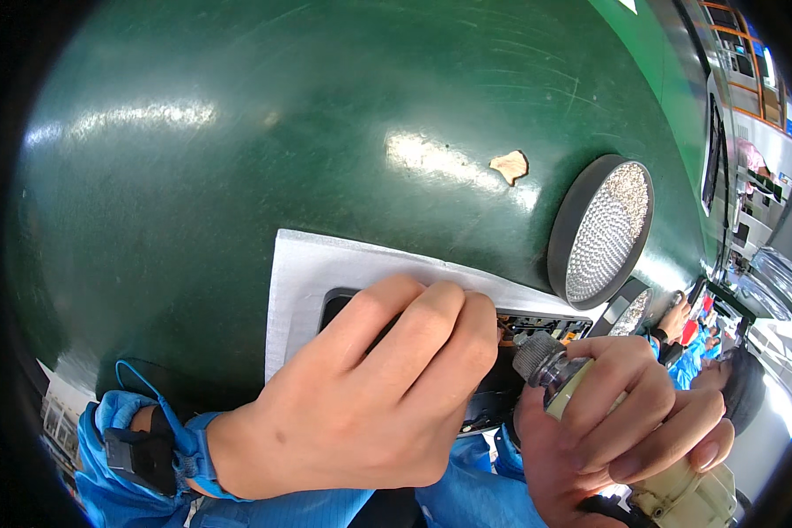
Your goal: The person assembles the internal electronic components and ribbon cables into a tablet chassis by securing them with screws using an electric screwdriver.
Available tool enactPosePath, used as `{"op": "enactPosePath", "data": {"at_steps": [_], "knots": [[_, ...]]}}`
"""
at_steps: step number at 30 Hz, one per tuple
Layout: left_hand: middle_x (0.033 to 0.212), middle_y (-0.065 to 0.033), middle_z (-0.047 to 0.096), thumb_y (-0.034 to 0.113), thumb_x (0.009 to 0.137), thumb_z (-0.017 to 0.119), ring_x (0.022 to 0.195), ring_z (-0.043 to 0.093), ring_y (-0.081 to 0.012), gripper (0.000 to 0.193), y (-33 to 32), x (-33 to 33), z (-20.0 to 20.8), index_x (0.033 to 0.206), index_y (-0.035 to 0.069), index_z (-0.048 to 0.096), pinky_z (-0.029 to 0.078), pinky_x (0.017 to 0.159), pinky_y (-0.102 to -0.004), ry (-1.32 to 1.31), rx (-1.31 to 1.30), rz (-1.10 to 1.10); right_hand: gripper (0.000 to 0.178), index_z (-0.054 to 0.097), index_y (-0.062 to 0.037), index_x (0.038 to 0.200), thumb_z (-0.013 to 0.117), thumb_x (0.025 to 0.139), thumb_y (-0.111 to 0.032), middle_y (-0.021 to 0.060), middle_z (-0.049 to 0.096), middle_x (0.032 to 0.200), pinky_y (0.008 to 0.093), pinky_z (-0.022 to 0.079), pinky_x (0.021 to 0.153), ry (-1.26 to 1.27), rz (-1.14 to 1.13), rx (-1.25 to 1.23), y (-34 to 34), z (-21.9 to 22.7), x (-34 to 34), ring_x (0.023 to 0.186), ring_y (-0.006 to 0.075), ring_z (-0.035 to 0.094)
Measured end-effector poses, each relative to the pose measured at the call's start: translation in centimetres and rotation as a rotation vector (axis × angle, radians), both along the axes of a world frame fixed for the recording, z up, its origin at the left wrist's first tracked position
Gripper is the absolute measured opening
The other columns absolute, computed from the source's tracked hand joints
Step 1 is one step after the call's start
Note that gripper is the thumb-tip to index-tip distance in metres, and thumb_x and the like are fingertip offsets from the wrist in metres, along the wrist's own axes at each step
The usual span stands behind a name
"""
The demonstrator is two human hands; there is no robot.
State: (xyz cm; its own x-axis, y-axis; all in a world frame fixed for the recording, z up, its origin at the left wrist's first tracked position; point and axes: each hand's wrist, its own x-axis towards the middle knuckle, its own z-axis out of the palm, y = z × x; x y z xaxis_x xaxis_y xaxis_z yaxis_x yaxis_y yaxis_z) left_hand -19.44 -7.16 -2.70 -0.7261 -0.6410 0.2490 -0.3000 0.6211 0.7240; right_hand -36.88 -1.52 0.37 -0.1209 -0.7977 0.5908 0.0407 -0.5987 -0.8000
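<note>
My right hand (620, 414) is wrapped round an electric screwdriver (550, 365) with a knurled metal collar and a pale, see-through body. Its front end leans over an opened black electronic device (493, 387), phone-like in shape, with small circuit parts showing along its far edge. Across the device lies my left hand (387, 387), its fingers bent and pressed together; the fingertips are hidden, so I cannot see what they pinch or press. Under the device is a white foam sheet (295, 273). The driver's tip is hidden too.
A round dark tray (603, 233) with a dimpled plate and many tiny screws stands beyond my right hand. Behind it is a smaller tray (629, 312). A torn tan scrap (509, 166) lies on the green table (238, 176). At the right, another person's hand (675, 319) is at work.
</note>
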Motion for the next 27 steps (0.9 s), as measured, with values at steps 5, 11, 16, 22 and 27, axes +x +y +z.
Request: {"op": "enactPosePath", "data": {"at_steps": [5,11,16,22,27], "knots": [[0.114,-0.0078,0.071,0.011,0.075,0.091,0.099,0.065,-0.0286,0.037,0.2,0.0,-0.1,0.106,-0.003,0.075,0.053,0.083,-0.0392,-0.013,-0.017,0.025,0.073,0.036,0.0016,0.151,0.074,0.103,-0.037,0.0112,0.055,0.104,0.0339,0.042,0.052,0.006,-0.021,0.020,-0.1,0.2,0.4,0.064,0.0185,0.053],[0.116,-0.0090,0.070,0.010,0.076,0.089,0.101,0.065,-0.0287,0.031,0.0,0.4,-0.2,0.101,-0.003,0.076,0.053,0.083,-0.0401,-0.020,-0.073,-0.009,0.069,0.037,-0.0011,0.151,0.073,0.104,-0.037,0.0105,0.054,0.102,0.0340,0.043,0.051,0.013,-0.036,0.040,-0.6,0.5,1.3,0.064,0.0176,0.051],[0.117,-0.0130,0.069,0.009,0.077,0.087,0.103,0.064,-0.0314,0.028,-0.2,0.7,-0.5,0.099,-0.005,0.076,0.053,0.085,-0.0412,-0.005,-0.131,-0.068,0.067,0.037,-0.0023,0.150,0.072,0.104,-0.037,0.0095,0.054,0.101,0.0332,0.047,0.053,0.053,-0.012,-0.009,-1.2,-0.6,1.3,0.064,0.0165,0.051],[0.115,-0.0167,0.068,0.007,0.075,0.084,0.105,0.065,-0.0353,0.031,-0.3,0.7,0.7,0.102,-0.006,0.076,0.054,0.088,-0.0447,0.047,-0.118,-0.086,0.081,0.037,-0.0073,0.143,0.091,0.089,-0.034,0.0023,0.055,0.095,0.0328,0.047,0.054,0.138,-0.101,-0.034,-0.8,0.1,1.8,0.059,0.0124,0.053],[0.122,-0.0170,0.064,0.009,0.068,0.082,0.113,0.062,-0.0370,0.041,0.0,1.0,0.3,0.109,0.000,0.080,0.052,0.094,-0.0456,-0.025,-0.186,-0.149,0.085,0.041,-0.0100,0.147,0.093,0.087,-0.041,0.0050,0.053,0.102,0.0316,0.042,0.060,-0.031,-0.096,-0.028,0.6,0.3,0.9,0.070,0.0136,0.055]]}}
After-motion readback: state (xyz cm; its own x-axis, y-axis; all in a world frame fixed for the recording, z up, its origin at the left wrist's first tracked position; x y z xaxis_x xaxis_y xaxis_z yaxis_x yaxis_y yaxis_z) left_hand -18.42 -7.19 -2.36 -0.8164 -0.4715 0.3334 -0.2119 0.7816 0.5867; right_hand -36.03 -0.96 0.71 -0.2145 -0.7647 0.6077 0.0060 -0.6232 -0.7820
